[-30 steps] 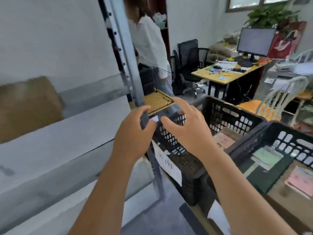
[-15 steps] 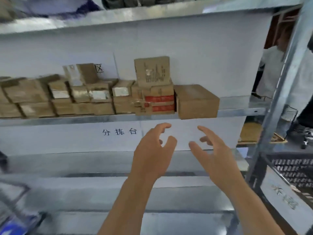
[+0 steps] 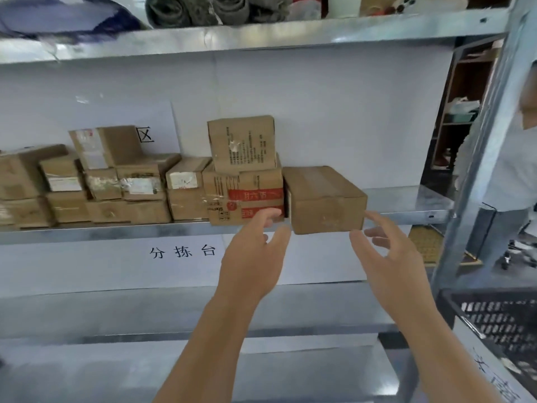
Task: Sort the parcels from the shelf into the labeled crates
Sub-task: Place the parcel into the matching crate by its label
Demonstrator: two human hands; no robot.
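The plain brown parcel (image 3: 325, 199) is seen at the right end of the row on the metal shelf (image 3: 406, 215), with its front overhanging the shelf edge and its left side just beside the red-taped parcel (image 3: 247, 199). The left hand (image 3: 255, 257) is raised below the gap between these 2 parcels; the right hand (image 3: 386, 251) is raised just below the plain parcel's right front corner. On both hands the grip is apart, with fingers spread and nothing held, and contact with the parcel cannot be confirmed. The step in hand is judged to be the pickup. The left fingers should be slid into the narrow gap without the red-taped parcel, or the small parcel (image 3: 242, 144) stacked on it, being disturbed. Both side faces should be clamped evenly before the parcel is drawn forward. A black crate (image 3: 494, 318) is visible at lower right
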